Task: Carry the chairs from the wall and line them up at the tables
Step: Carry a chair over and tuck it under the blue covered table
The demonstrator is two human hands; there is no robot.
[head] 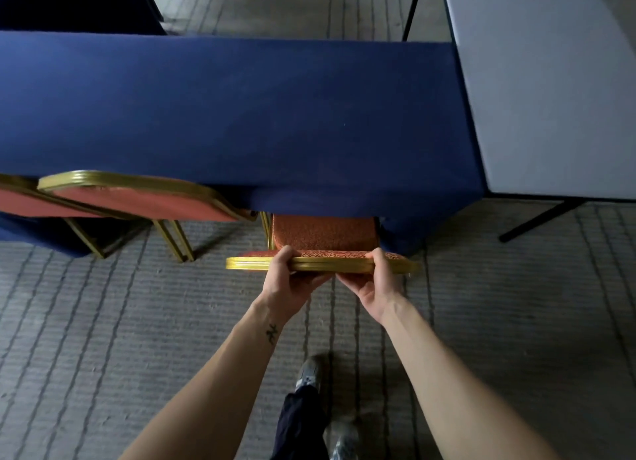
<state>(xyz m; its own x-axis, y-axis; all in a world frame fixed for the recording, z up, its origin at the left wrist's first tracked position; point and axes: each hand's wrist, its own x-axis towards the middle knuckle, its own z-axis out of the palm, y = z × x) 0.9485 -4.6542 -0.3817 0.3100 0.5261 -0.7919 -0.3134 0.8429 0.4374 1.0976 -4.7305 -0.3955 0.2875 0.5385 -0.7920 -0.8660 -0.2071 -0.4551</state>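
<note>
- The fingers of both hands are curled over the gold top rail of a chair's back. The left hand and the right hand sit close together near the rail's middle, each gripping it firmly.
- The chair faces the blue desk. Its red patterned seat is partly tucked under the hanging cloth, near the desk's right end.
- The metal frame looks stiff and should not flex. The padded seat suggests moderate weight, so two hands on the rail suit it.
- The smooth, ridged rail could slip in the palms. A wider grip toward the rail's corners would likely steer the chair better and stop it from swinging.
- Just to the left, a second chair of the same kind stands at the desk, and a third shows at the picture's edge. Together they give the line to match.
- A white desk butts against the blue one on the right.
- The chair legs are hidden, so whether they rest on the striped carpet cannot be told.
</note>
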